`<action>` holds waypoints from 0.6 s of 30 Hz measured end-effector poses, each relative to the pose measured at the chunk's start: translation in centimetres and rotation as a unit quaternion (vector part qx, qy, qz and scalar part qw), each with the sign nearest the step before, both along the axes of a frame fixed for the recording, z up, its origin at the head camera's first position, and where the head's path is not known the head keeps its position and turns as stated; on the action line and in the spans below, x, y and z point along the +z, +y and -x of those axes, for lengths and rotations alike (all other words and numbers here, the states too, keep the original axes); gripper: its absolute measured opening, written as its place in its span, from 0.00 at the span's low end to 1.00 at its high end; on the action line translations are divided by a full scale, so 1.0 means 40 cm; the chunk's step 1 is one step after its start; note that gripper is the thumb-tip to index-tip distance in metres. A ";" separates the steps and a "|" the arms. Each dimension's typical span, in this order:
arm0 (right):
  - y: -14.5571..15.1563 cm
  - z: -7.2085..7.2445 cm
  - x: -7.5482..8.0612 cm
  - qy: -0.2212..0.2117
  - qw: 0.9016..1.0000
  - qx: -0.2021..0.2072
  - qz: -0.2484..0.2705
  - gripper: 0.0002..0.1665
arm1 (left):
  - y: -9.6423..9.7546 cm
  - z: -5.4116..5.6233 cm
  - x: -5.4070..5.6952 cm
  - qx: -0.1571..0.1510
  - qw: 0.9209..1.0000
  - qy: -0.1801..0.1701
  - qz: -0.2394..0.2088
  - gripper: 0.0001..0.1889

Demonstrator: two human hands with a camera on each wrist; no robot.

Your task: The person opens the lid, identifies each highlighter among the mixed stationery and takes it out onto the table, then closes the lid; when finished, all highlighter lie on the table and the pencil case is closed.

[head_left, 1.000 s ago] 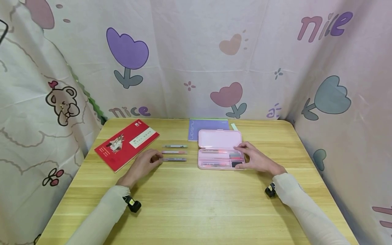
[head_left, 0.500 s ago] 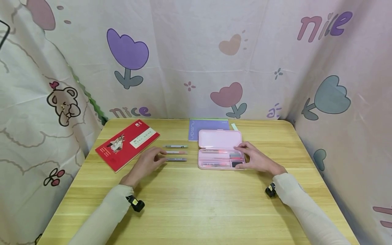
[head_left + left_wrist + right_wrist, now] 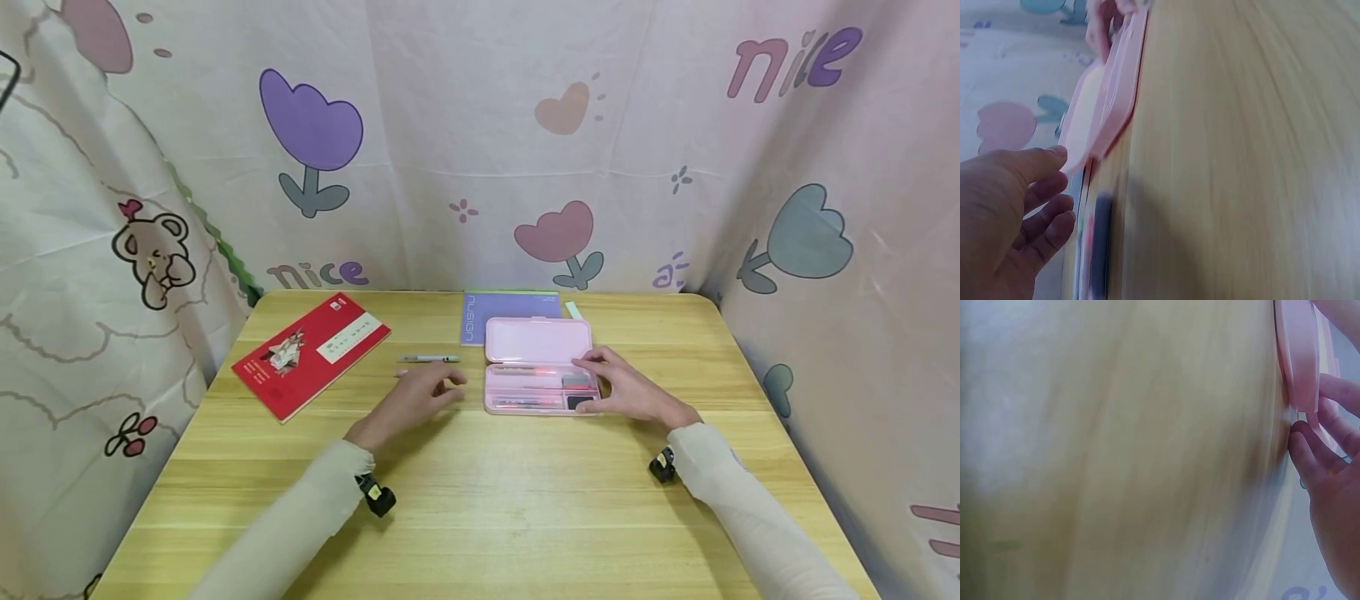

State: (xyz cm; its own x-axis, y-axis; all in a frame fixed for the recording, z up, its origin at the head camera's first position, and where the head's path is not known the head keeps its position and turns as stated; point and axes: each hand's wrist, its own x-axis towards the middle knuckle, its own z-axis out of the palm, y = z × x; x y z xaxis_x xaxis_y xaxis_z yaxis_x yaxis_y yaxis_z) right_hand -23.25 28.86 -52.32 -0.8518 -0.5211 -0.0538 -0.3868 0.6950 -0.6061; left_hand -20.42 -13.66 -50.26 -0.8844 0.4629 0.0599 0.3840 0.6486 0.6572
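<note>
In the head view a pink pencil case [image 3: 538, 342] lies with its lid back, pens and small items inside. My right hand [image 3: 632, 390] grips its right end, thumb at the front corner and fingers near the hinge. In the right wrist view those fingers [image 3: 1307, 450] touch the case end [image 3: 1300, 362]. My left hand [image 3: 414, 402] is just left of the case, above the loose pens. A gap shows between its thumb and curved fingers in the left wrist view, with nothing held. Below them lies a dark pen [image 3: 1100, 244]. A light pen [image 3: 427, 358] shows behind the hand; the other pens are mostly hidden.
A red notebook [image 3: 311, 357] lies slanted at the back left of the wooden table [image 3: 495, 508]. Behind the pencil case is a purple notebook [image 3: 510, 307], partly covered by the lid. A small pale strip [image 3: 573, 310] lies to its right.
My left hand has moved right from the left ends of the pens toward the pencil case, now covering most of the two nearer pens. The right hand stays on the case.
</note>
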 end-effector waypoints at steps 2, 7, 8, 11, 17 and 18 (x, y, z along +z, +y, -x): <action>0.000 0.000 -0.001 0.000 1.000 0.000 0.000 0.58 | 0.027 -0.002 0.001 -0.017 1.000 -0.007 0.002 0.11; 0.001 0.001 -0.003 -0.001 1.000 -0.002 0.001 0.58 | 0.085 -0.001 -0.007 -0.073 0.997 0.019 0.020 0.09; 0.002 0.002 -0.003 -0.001 1.000 -0.002 0.000 0.58 | 0.093 0.000 -0.010 -0.083 0.996 0.028 0.025 0.09; 0.003 0.003 -0.005 -0.001 1.000 -0.004 -0.002 0.58 | 0.114 0.002 -0.016 -0.101 0.993 0.049 0.045 0.10; 0.002 0.002 -0.004 -0.003 1.000 -0.004 -0.001 0.58 | 0.139 -0.001 -0.018 -0.116 0.987 0.064 0.092 0.10; 0.002 0.001 -0.004 -0.002 1.000 -0.003 0.000 0.58 | 0.141 -0.002 -0.018 -0.117 0.986 0.065 0.100 0.10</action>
State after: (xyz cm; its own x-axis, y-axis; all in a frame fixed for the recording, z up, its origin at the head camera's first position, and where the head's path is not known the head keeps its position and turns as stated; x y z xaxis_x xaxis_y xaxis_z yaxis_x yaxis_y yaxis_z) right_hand -23.30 28.93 -52.46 -0.8544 -0.5164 -0.0574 -0.3803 0.6969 -0.6080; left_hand -20.33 -8.01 -50.98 -0.7429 0.6673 0.0526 0.6109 0.6437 0.4610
